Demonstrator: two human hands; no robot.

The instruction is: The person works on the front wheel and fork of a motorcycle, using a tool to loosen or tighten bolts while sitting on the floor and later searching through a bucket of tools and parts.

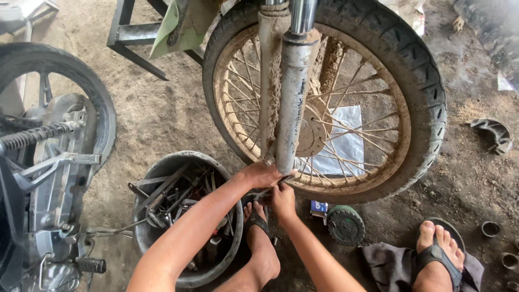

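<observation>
Both arms stretched forward, left hand [260, 174] and right hand [283, 200] close together, fingers curled.

Black tyre [427, 103], muddy tan spokes [243, 92], grey bucket [162, 165]

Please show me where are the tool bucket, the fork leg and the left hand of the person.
tool bucket [162, 162], head view, on its upper rim.
fork leg [293, 92], head view, on the grey tube in front of the spokes.
left hand [261, 174], head view, on the back of the hand, at the fork's lower end.
</observation>
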